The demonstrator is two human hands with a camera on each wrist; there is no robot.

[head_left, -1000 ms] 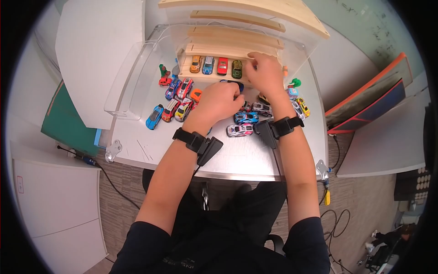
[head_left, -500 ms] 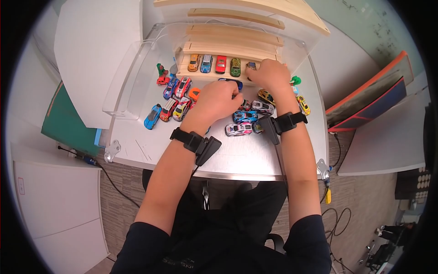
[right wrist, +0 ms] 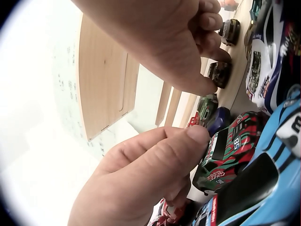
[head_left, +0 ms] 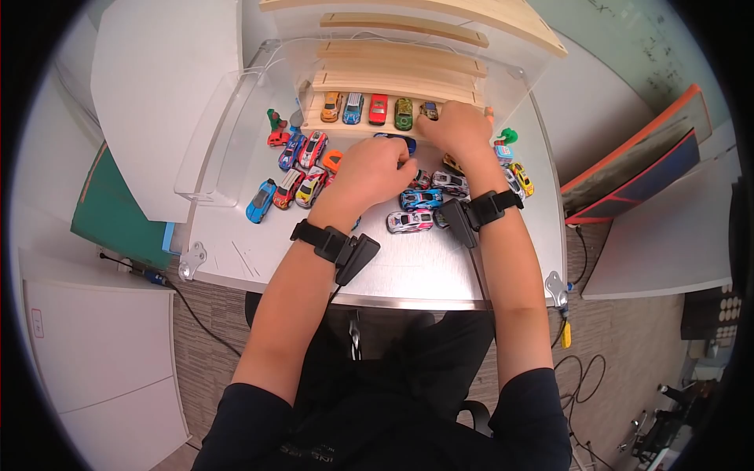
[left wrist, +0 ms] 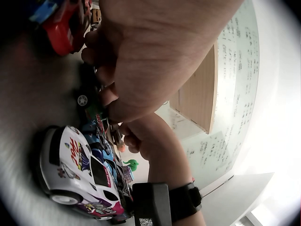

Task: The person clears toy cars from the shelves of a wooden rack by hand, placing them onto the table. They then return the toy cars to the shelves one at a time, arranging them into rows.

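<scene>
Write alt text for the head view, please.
A person's right hand pinches a dark toy car beside a row of four others on a wooden shelf. The left hand, fingers curled, is over a table scattered with more toy cars.

Dark car (head_left: 427, 108) partly behind right hand (head_left: 457, 129)

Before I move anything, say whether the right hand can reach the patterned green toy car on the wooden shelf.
Probably yes: nothing covers the patterned green toy car, and the right hand is close. Its fingers pinch the dark toy car alongside, though, so they'd likely let go first.
</scene>
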